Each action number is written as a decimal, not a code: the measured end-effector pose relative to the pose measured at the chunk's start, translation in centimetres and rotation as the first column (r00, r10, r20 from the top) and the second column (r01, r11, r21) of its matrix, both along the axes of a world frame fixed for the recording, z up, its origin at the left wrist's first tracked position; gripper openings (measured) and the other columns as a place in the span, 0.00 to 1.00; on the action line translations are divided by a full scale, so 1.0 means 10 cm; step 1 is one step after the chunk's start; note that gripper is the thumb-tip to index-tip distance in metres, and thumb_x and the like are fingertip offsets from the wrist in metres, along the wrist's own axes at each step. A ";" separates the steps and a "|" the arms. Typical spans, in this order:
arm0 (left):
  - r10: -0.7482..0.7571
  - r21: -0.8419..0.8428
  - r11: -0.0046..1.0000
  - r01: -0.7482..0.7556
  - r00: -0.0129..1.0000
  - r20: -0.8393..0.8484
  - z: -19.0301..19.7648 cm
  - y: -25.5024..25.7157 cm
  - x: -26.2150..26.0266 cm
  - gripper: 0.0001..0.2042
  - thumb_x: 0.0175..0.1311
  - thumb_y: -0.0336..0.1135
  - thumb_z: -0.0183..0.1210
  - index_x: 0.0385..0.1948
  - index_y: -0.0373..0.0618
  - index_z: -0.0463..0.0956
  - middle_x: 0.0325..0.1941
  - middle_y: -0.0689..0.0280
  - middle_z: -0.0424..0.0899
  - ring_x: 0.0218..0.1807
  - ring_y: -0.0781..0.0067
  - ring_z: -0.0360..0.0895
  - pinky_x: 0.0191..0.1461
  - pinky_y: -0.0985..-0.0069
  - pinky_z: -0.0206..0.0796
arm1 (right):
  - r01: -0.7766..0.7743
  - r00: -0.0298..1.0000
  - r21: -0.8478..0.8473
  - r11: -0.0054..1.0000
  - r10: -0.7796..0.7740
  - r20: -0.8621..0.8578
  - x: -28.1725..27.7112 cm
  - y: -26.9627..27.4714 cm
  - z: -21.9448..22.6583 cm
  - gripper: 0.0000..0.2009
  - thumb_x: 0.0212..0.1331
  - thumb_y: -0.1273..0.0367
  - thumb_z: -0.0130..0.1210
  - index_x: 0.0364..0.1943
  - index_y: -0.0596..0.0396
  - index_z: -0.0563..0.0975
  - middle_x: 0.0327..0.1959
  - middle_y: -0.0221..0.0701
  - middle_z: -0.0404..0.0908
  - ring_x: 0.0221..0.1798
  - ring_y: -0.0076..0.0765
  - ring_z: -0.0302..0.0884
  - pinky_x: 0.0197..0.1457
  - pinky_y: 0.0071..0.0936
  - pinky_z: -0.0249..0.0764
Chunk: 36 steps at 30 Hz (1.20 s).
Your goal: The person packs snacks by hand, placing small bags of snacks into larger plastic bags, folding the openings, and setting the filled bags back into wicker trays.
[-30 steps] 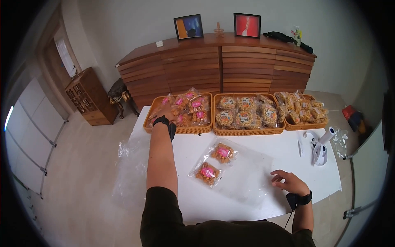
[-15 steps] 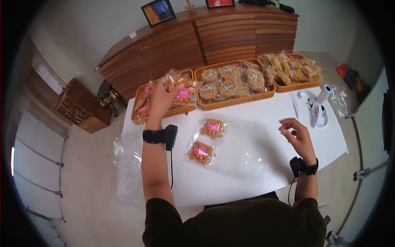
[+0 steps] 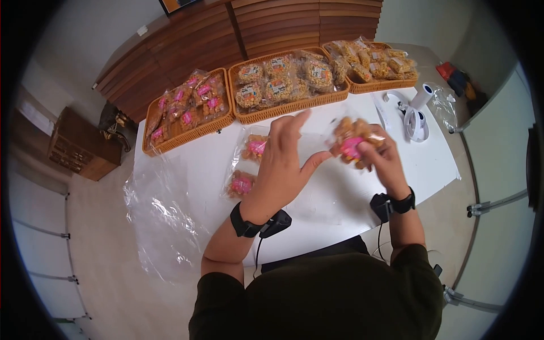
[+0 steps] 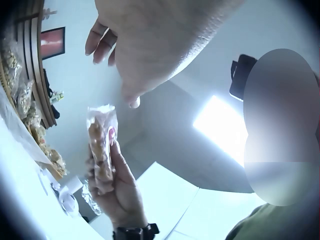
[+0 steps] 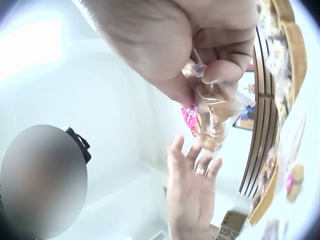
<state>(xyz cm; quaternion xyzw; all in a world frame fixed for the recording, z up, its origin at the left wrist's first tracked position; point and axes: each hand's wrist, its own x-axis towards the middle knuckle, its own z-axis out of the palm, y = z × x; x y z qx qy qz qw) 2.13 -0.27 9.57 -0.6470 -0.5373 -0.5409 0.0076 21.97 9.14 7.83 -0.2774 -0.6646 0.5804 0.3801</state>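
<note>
My right hand [image 3: 385, 161] pinches a clear bag of brown snacks with a pink label [image 3: 354, 144] above the white table. In the right wrist view, thumb and fingers grip the top end of this snack bag [image 5: 215, 112]. My left hand [image 3: 283, 164] is raised to the left of it, fingers spread and holding nothing; the left wrist view shows a gap between that hand [image 4: 150, 45] and the bag. Two more pink-labelled snack bags lie on a large clear plastic bag, the upper snack bag [image 3: 255, 148] and the lower snack bag [image 3: 241, 182] partly behind my left hand.
Three wicker baskets of bagged snacks line the table's far edge: the left basket [image 3: 187, 136], the middle basket [image 3: 289, 107] and the right basket [image 3: 385, 86]. A white tape roll [image 3: 416, 124] lies at the right. Crumpled clear plastic [image 3: 164, 209] hangs over the left edge.
My left hand came back from the left basket with a snack bag, now held by my right hand. The left fingers have spread, and the head view has tilted down.
</note>
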 end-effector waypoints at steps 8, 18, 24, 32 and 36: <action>-0.415 -0.375 0.898 0.232 0.734 -0.538 -0.43 -0.06 0.24 0.15 0.55 0.45 0.58 0.38 0.46 0.75 0.23 0.67 0.72 0.32 0.67 0.71 0.39 0.72 0.60 | 0.047 0.923 -0.126 0.991 0.005 0.385 0.67 0.11 -0.20 0.12 0.62 0.61 0.52 0.35 0.55 0.74 0.17 0.19 0.70 0.14 0.10 0.59 0.16 0.10 0.53; -0.258 -0.186 0.966 0.182 0.762 -0.595 -0.59 -0.11 0.29 0.10 0.54 0.40 0.56 0.21 0.44 0.75 0.24 0.64 0.75 0.35 0.67 0.74 0.43 0.71 0.63 | -0.475 0.820 -0.263 0.840 0.531 0.214 -0.34 0.03 -0.55 0.18 0.65 0.63 0.48 0.53 0.58 0.66 0.44 0.27 0.75 0.45 0.19 0.72 0.47 0.17 0.69; -0.276 -0.206 0.960 0.191 0.777 -0.565 -0.66 -0.12 0.35 0.09 0.53 0.37 0.56 0.25 0.42 0.76 0.28 0.60 0.77 0.37 0.63 0.75 0.43 0.69 0.65 | -0.357 0.704 -0.713 0.604 0.675 0.219 -1.00 -0.13 -0.21 0.20 0.65 0.62 0.49 0.57 0.56 0.65 0.44 0.28 0.75 0.41 0.23 0.74 0.47 0.22 0.71; -0.421 -0.283 0.903 0.323 0.796 -0.434 -0.34 -0.21 0.01 0.12 0.57 0.37 0.55 0.36 0.38 0.73 0.33 0.55 0.75 0.41 0.58 0.76 0.44 0.65 0.67 | -0.358 0.775 -0.791 0.497 0.631 0.045 -1.42 -0.31 -0.52 0.13 0.60 0.66 0.56 0.46 0.56 0.73 0.42 0.26 0.76 0.42 0.23 0.75 0.46 0.23 0.73; -0.110 -0.308 0.945 0.106 0.994 0.005 -0.26 -0.17 -0.85 0.19 0.59 0.38 0.56 0.50 0.41 0.69 0.44 0.52 0.77 0.43 0.51 0.76 0.46 0.64 0.68 | -0.621 0.640 -0.670 0.406 0.756 -0.135 -1.43 -0.20 -0.84 0.17 0.60 0.67 0.55 0.51 0.58 0.70 0.46 0.28 0.75 0.45 0.25 0.75 0.49 0.24 0.73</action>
